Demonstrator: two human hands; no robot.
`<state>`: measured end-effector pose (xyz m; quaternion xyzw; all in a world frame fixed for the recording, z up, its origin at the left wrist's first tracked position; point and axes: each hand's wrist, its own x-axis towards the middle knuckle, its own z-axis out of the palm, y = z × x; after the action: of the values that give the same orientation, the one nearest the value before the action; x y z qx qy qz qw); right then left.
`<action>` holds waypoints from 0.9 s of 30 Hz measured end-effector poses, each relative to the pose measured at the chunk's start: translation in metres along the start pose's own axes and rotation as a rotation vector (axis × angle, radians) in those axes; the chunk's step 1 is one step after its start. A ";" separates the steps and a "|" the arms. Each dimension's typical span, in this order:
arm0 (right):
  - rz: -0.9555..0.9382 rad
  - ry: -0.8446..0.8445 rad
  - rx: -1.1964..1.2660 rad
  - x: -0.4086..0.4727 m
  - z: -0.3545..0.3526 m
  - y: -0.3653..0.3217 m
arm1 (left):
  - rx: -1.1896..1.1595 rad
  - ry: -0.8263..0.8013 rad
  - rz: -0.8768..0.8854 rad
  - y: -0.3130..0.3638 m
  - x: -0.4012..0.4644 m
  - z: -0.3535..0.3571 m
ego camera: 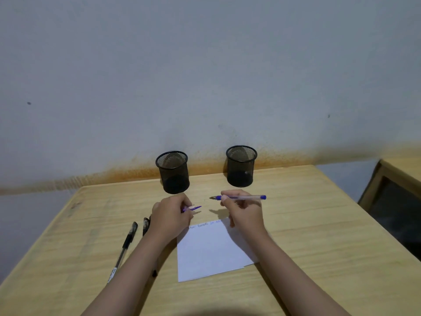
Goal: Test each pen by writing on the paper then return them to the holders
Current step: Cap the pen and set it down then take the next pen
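One clear-barrelled blue pen, uncapped, in the right hand; its blue cap pinched in the left hand.

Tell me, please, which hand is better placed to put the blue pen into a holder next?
The right hand. It already holds the uncapped blue pen, just in front of the right holder. The left hand holds only the pen's cap, so capping may come first.

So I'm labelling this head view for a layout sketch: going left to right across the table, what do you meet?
Black pen lying on the table → left hand holding a purple cap → left mesh holder → sheet of paper → right mesh holder → right hand holding a blue pen.
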<state>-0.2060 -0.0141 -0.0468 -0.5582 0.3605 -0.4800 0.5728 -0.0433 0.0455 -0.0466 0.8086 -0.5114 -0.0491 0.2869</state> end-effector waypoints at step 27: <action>-0.161 -0.256 -0.022 -0.018 0.001 -0.006 | -0.356 0.070 0.272 0.018 -0.029 -0.021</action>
<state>-0.2113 0.0034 -0.0430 -0.6483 0.2435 -0.4453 0.5675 -0.0636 0.0731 -0.0262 0.6698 -0.5888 -0.0713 0.4468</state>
